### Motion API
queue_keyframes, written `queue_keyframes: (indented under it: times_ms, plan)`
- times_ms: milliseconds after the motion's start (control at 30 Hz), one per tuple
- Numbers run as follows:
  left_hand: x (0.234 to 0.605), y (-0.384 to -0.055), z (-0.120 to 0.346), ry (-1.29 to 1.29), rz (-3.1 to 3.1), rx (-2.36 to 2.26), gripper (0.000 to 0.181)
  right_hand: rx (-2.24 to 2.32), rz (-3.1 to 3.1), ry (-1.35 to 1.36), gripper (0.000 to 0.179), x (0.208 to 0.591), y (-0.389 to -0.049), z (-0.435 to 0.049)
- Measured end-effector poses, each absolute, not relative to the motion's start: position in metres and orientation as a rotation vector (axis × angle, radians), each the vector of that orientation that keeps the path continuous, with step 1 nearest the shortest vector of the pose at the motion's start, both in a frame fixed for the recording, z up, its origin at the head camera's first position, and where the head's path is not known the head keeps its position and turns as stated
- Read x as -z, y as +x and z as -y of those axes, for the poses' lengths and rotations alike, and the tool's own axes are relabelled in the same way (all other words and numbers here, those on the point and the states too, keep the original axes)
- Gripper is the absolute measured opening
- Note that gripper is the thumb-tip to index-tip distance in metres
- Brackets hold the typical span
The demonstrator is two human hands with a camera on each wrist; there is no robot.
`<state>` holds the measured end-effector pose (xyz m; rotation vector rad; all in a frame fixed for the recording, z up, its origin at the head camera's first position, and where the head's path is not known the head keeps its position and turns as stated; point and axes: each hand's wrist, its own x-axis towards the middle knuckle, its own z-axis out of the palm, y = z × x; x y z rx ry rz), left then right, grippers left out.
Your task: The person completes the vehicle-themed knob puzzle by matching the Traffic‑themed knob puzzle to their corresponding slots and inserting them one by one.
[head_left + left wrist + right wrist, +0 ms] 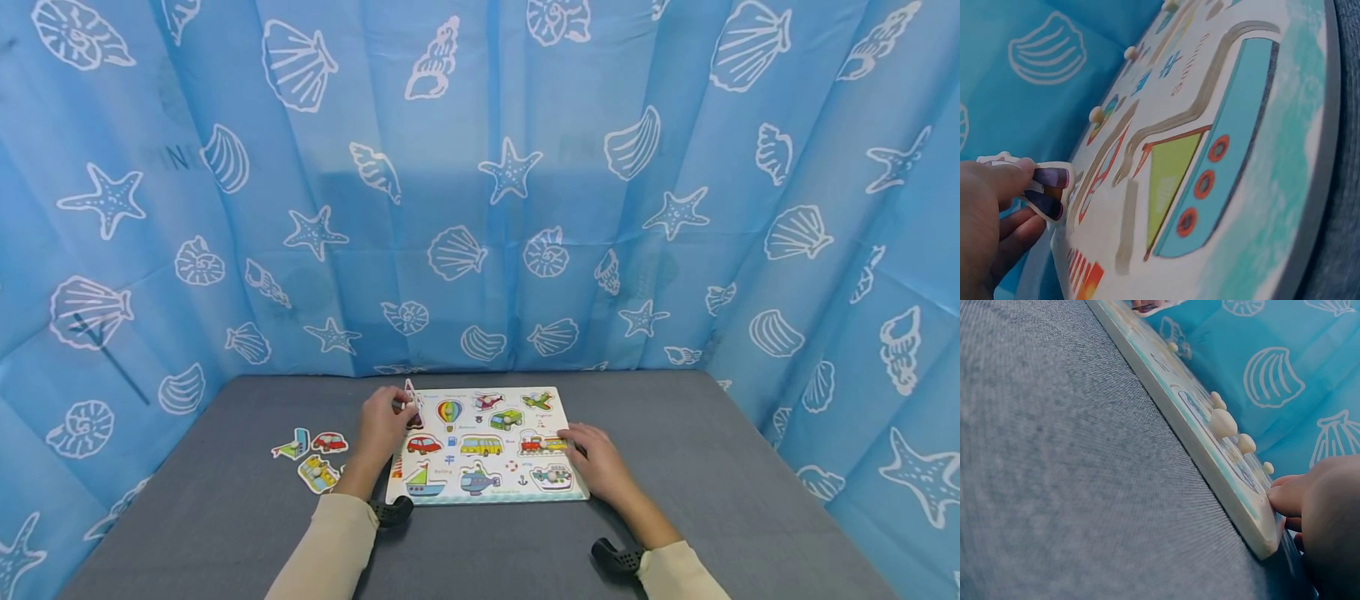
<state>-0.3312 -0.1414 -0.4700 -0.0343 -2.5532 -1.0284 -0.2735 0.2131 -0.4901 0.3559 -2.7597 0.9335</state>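
Observation:
A wooden peg puzzle board (491, 400) with vehicle pictures lies on the table. My left hand (382, 421) pinches a white-edged puzzle piece (1050, 187) with dark purple parts between thumb and fingers. It holds this piece tilted up at the board's upper left corner; in the head view its pointed tip shows above the fingers. My right hand (596, 458) grips the board's right edge, thumb on the top face and other fingers curled at the side, as the right wrist view shows. Several pieces with knobs sit in the board, among them a train (531, 443) and a ship (551, 477).
Left of the board lie loose puzzle pieces: a sailboat (295, 446), a red car (328, 442) and a yellow vehicle (318, 474). Part of another piece shows beside the left wrist. A grey cloth (487, 550) covers the table. Behind hangs a blue shell-patterned curtain (465, 192).

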Motion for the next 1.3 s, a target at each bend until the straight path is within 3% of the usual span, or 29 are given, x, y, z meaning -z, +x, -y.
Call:
queue_keyframes:
  times_ms: [267, 767, 1300]
  plan:
    - [0.468, -0.33, 0.136, -0.077, 2.612, 0.884, 0.01, -0.929, 2.76, 0.36, 0.029, 0.491, -0.274, -0.213]
    - [0.476, -0.329, 0.14, -0.079, 2.7, 0.73, 0.029, -0.916, 2.775, 0.339, 0.03, 0.491, -0.273, -0.212]
    - [0.476, -0.323, 0.142, -0.114, 2.713, 0.708, 0.033, -0.929, 2.776, 0.344, 0.031, 0.492, -0.274, -0.213]
